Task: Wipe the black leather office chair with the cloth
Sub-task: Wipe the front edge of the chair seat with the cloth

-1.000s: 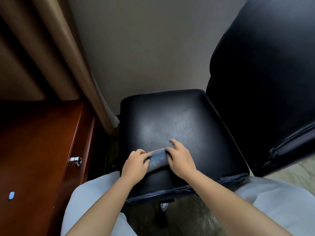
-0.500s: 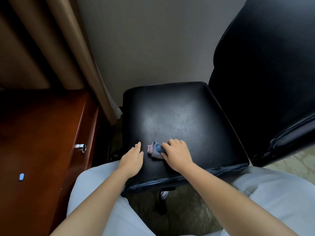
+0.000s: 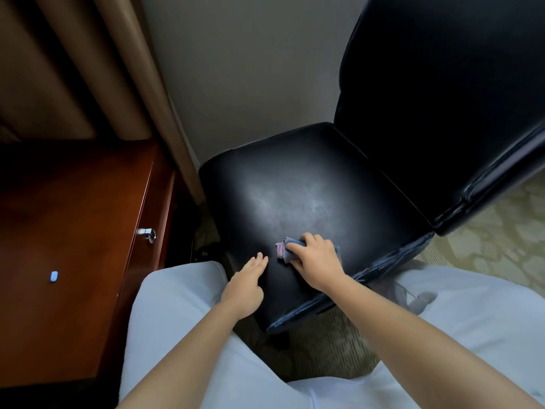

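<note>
Right hand (image 3: 317,261) fingers grasp cloth (image 3: 285,250) on seat (image 3: 295,196); left hand (image 3: 247,278) released, flat. Best press evenly, overlap strokes.

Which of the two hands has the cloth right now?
The right hand: it presses the crumpled blue-grey cloth on the black leather seat. The left hand lies flat, empty.

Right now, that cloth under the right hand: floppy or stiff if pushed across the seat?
Likely floppy: the cloth is bunched into soft folds under the right hand. Probably light. It may glide easily, since the seat looks smooth and glossy.
</note>
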Available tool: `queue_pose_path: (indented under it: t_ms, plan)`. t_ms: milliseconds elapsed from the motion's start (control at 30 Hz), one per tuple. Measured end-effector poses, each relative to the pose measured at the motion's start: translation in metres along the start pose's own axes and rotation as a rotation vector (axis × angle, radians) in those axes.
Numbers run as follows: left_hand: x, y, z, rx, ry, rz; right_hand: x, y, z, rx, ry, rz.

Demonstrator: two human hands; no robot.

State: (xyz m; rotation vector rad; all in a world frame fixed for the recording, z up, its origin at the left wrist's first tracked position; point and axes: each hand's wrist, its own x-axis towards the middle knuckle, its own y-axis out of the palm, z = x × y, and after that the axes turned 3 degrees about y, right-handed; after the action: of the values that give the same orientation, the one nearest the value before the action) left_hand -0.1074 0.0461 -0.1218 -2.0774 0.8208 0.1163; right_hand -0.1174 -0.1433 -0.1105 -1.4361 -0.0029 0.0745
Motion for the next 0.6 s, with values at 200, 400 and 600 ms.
queue_pose_path:
  t_ms: [200, 400, 600]
  plan:
    - [-0.008, 0.013, -0.01, 0.058, 0.012, -0.013, -0.023, -0.002, -0.012, -0.112, 0.005, 0.103]
    - [-0.01, 0.03, -0.014, 0.085, 0.037, -0.131, -0.042, -0.005, -0.009, 0.078, 0.07, 0.017]
    - [-0.015, 0.048, -0.006, 0.148, 0.182, -0.26, -0.096, 0.001, 0.002, 0.266, 0.063, -0.182]
